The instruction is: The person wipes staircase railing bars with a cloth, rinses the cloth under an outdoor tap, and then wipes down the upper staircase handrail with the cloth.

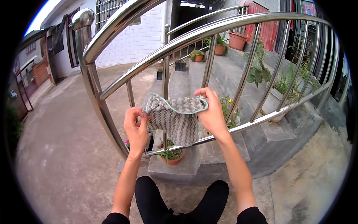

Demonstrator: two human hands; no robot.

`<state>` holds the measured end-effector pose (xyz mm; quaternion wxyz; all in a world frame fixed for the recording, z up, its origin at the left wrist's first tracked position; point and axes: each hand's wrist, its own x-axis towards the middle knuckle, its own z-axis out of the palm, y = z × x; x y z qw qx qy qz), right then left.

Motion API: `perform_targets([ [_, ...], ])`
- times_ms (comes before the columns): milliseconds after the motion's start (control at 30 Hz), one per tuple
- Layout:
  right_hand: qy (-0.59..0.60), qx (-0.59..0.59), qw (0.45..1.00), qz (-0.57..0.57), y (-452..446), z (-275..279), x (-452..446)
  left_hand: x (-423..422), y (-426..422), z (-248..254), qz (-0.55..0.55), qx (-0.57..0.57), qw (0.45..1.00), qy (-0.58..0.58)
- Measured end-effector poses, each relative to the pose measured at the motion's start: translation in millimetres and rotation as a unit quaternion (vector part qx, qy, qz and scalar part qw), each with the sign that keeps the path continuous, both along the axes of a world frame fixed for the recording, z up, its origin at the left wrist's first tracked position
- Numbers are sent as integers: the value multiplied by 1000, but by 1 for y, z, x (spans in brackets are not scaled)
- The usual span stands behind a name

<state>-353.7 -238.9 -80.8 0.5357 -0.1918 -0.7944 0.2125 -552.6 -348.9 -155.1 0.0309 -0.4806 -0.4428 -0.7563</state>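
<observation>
A grey and beige striped cloth (177,125) with a pale green edge hangs between my hands, in front of the railing bars. My left hand (135,125) pinches its left upper corner. My right hand (212,112) grips the right upper corner, thumb and fingers closed on it. The top edge sags between the two corners, and part of the far side shows above it. The cloth's lower end hangs down near the bottom rail (238,128); whether it touches the rail I cannot tell.
A shiny metal railing (171,44) curves across the view, with a ball-topped post (84,33) at left. Behind it, concrete steps (238,149) hold potted plants, among them a terracotta pot (172,158) below the cloth and a cactus (258,69). A white brick wall (123,44) stands behind.
</observation>
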Motion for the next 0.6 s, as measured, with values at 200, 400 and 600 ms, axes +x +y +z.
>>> perform_targets([
  [200, 198, 27, 979, 35, 8, 68, -104, 15, 44, 35, 82, -67, 981, 160],
  [400, 304, -40, 951, 37, 8, 59, -138, 29, 72, 56, 52, -120, 987, 94],
  [600, 185, -22, 974, 131, 41, 67, -142, 10, 93, 80, -19, -221, 971, 86],
])
